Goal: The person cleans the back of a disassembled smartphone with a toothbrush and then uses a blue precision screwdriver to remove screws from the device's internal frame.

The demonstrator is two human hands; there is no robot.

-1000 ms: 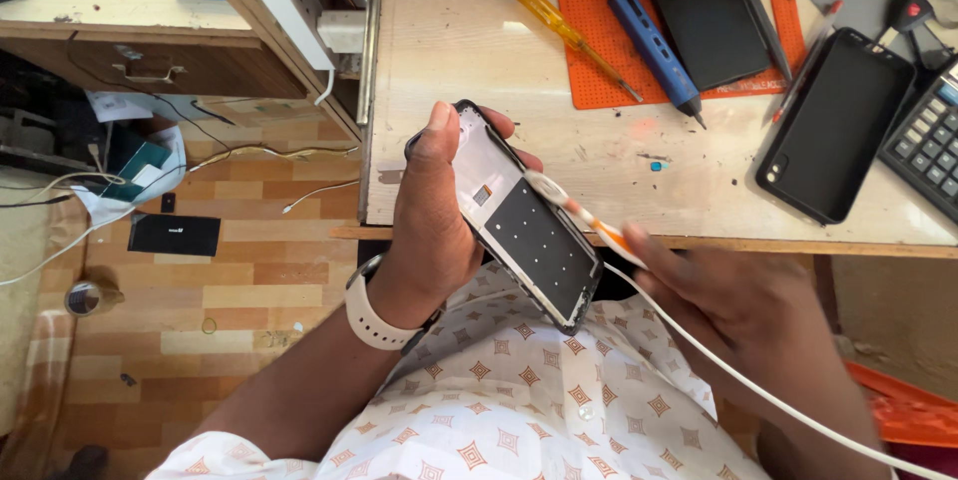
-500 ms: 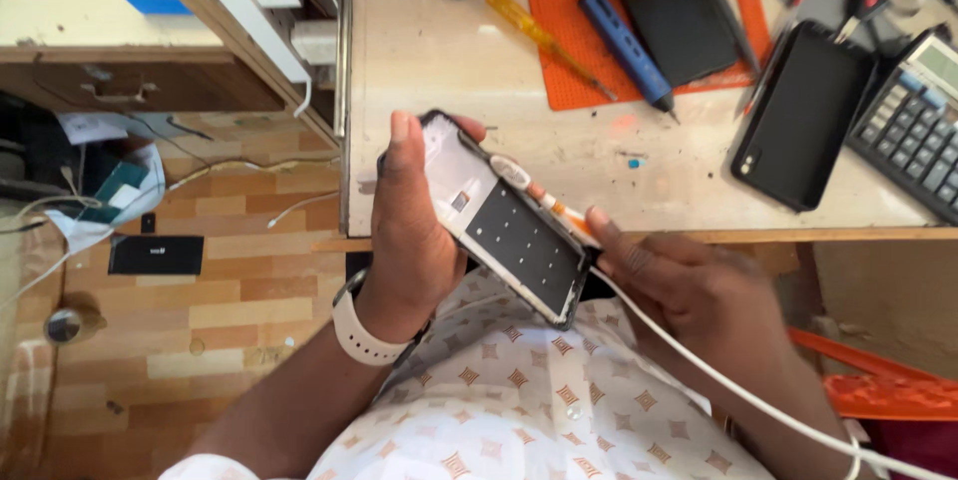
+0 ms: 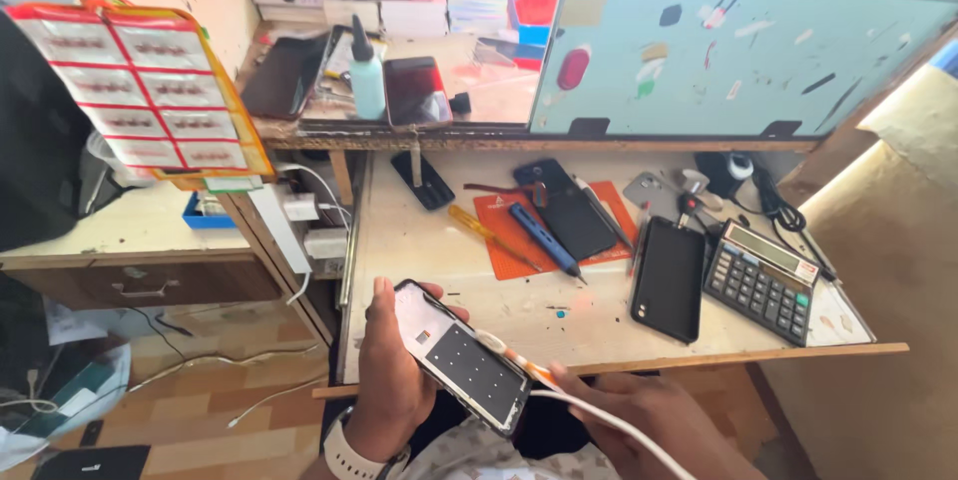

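My left hand grips an opened phone from its left side, the phone's inner face up and tilted toward the lower right. My right hand is at the phone's lower right end, closed on an orange-tipped tool with a white cable running from it across my hand. A white watch sits on my left wrist. Both hands hover just in front of the workbench edge.
On the bench lie an orange mat with a blue screwdriver and a dark phone, a yellow screwdriver, a black phone, a calculator. A shelf above holds a bottle and phones. A drawer unit stands left.
The view has tipped up and pulled back, revealing the shelf and back panel. My hands keep the same hold on the phone and tool, now low in the frame.
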